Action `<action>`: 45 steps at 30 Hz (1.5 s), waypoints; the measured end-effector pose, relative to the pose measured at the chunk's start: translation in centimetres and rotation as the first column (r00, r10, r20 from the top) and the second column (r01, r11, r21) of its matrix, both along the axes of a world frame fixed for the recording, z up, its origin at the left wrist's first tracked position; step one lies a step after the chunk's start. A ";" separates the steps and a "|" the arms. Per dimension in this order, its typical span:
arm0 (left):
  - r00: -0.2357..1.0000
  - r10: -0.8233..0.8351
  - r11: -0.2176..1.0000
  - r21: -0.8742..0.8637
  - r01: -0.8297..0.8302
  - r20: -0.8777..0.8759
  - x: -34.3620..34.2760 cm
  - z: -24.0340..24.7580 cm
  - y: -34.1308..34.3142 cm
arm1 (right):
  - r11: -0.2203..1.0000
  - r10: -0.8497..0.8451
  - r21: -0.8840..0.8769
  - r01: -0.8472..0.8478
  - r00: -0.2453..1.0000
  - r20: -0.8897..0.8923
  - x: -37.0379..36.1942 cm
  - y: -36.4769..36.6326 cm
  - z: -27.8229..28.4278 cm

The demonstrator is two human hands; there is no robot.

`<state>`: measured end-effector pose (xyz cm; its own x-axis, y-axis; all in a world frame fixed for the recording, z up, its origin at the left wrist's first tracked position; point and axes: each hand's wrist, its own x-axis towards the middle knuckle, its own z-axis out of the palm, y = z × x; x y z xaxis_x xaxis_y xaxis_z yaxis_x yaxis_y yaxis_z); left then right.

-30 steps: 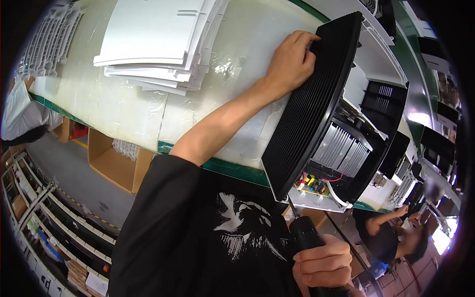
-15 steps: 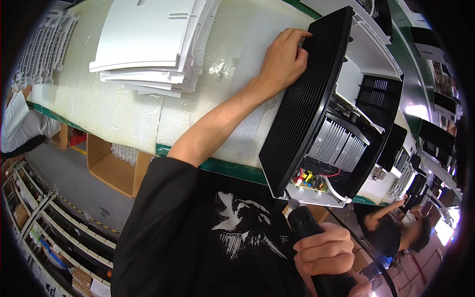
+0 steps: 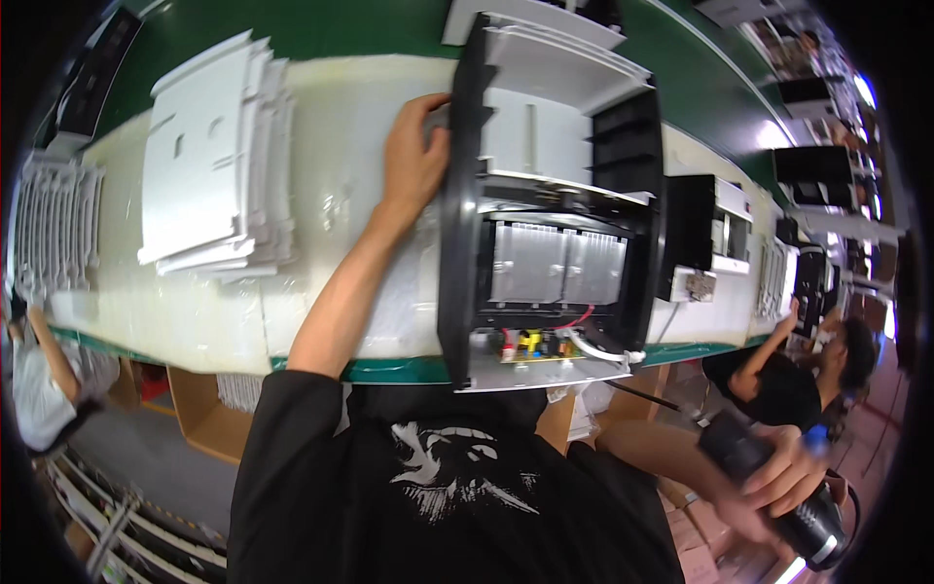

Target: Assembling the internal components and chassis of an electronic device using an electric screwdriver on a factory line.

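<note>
On the white padded surface (image 3: 321, 292), close to its near green edge, stands the appliance unit (image 3: 555, 224), and it now shows its open inside: pale metal fins in the middle, a small circuit board with red and yellow wires at the bottom, white plastic parts at the top. Half a second ago the view met mostly the black slatted grille (image 3: 455, 204) slanting across; now this grille is seen on edge at the left side of the unit, almost as a thin black frame. Either the unit has turned or the head has moved over it, probably both, because the whole surface also sits differently in the picture.

The left hand (image 3: 413, 161) stays at the top left of the grille, the fingers curled on its edge, so it holds and steadies the unit as before. The right hand (image 3: 778, 477) has moved from low centre to the lower right corner. Its fingers are closed around the black handle of a power screwdriver (image 3: 793, 501), which is away from the unit and a little blurred.

My judgement: the inside is now presented for work, with the tool ready but not yet brought to it.

To the left lies a stack of white plastic panels (image 3: 214, 165). Another person in black (image 3: 778, 375) works at the far right
</note>
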<state>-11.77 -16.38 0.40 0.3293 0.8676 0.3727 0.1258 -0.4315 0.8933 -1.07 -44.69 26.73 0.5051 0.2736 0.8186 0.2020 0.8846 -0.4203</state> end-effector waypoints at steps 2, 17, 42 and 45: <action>1.000 -0.004 0.999 0.037 0.004 -0.004 -0.3 -0.2 0.0 | 0.972 -0.234 0.017 0.235 0.972 -0.034 2.7 -3.7 0.7; 0.999 -0.047 0.979 -0.196 0.049 0.013 -0.5 -0.1 -0.5 | 0.804 -0.564 -0.164 0.572 0.820 0.094 13.2 -9.3 -4.8; 0.915 -0.332 0.847 -0.355 0.396 0.229 -5.9 10.7 -10.8 | 0.834 -0.106 -0.541 0.107 0.994 0.033 14.9 -3.9 3.1; 0.946 -0.271 0.834 -0.447 0.323 0.178 -4.7 12.4 -12.1 | 0.875 0.112 -0.484 0.009 0.969 0.220 13.4 -2.7 5.8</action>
<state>-16.50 -28.44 12.75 0.5814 0.8136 -0.0023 -0.0451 0.0351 0.9984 12.29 -47.35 32.56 0.2895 0.6811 0.6725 0.3073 0.5992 -0.7393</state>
